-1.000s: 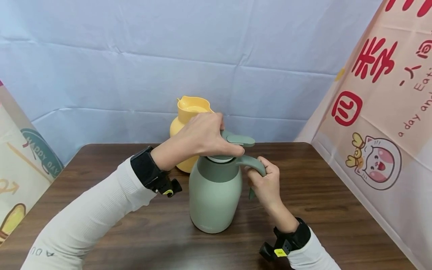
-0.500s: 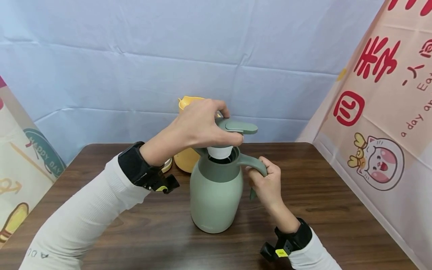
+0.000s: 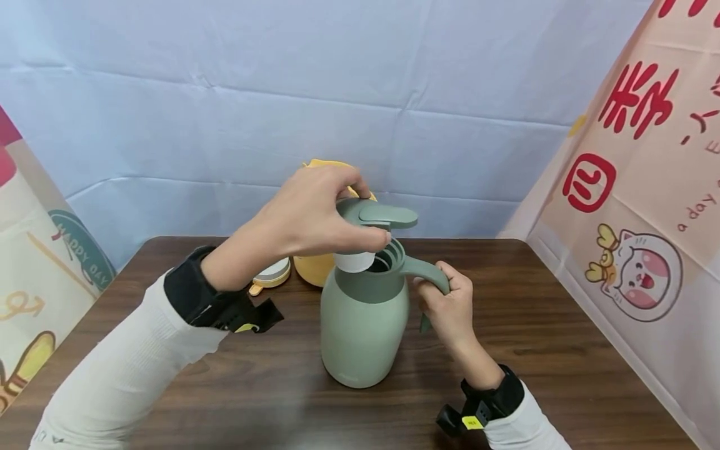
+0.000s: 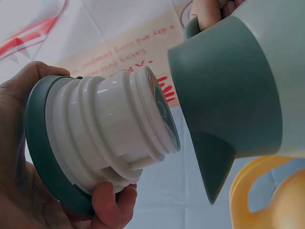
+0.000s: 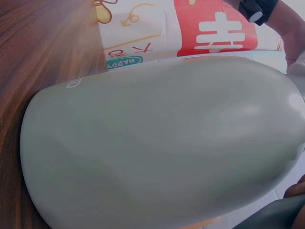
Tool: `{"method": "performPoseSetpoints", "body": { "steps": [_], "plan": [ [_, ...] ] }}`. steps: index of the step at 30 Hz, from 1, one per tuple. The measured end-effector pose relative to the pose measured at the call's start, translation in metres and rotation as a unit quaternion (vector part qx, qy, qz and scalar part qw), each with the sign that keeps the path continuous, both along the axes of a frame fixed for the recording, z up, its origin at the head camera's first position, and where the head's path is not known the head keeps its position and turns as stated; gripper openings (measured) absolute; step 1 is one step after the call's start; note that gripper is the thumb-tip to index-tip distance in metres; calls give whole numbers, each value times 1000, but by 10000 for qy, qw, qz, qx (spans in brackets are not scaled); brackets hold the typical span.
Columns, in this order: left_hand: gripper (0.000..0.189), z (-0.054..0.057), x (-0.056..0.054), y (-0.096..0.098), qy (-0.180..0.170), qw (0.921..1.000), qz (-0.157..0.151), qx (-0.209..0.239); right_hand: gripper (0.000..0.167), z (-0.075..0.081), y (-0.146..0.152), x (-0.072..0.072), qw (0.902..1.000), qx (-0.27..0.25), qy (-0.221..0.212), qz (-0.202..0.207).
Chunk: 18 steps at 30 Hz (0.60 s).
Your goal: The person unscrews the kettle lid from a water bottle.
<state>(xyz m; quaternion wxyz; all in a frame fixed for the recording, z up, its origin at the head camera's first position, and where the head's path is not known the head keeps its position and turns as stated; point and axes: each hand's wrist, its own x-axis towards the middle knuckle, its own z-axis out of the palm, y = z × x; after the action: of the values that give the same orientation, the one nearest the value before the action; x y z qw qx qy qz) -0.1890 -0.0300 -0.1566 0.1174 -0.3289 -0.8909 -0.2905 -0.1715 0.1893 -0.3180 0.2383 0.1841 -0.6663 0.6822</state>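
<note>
A green vacuum jug (image 3: 364, 331) stands upright on the brown wooden table (image 3: 236, 387), its mouth uncovered at the top. My left hand (image 3: 309, 215) grips the jug's green lid (image 3: 388, 216) by its edge, just above and to the left of the mouth. In the left wrist view the lid's white ribbed stopper (image 4: 109, 124) is fully out, with a gap between it and the spout rim (image 4: 209, 105). My right hand (image 3: 450, 306) holds the jug's handle (image 3: 425, 270). The jug's body (image 5: 162, 143) fills most of the right wrist view.
Behind the green jug and my left hand stands a yellow jug (image 3: 312, 269), partly hidden. A white and yellow lid (image 3: 272, 274) lies on the table to its left. A pale blue cloth (image 3: 225, 125) hangs behind the table, and a printed cloth (image 3: 635, 206) hangs at the right.
My left hand has lifted the lid out of the green jug's mouth and moved it left. The white and yellow lid has come into sight. My right hand stays on the handle.
</note>
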Motion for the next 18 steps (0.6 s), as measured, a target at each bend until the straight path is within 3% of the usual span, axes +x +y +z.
{"method": "performPoseSetpoints", "body": {
  "steps": [5, 9, 14, 18],
  "plan": [
    [34, -1, 11, -15, -7, 9995, 287, -112, 33, -14, 6, -10, 9991, -166, 329, 227],
    [34, -3, 18, -28, -92, 9996, 268, -47, 32, -24, 9, -17, 9973, -301, 556, 383],
    [36, -13, 20, -41, -226, 9994, 243, -95, 35, -9, 4, -6, 9998, 33, 213, -53],
    [40, -23, 19, -50, -277, 9990, 243, -250, 35, -4, 2, -3, 10000, 27, -20, -81]
  ]
}}
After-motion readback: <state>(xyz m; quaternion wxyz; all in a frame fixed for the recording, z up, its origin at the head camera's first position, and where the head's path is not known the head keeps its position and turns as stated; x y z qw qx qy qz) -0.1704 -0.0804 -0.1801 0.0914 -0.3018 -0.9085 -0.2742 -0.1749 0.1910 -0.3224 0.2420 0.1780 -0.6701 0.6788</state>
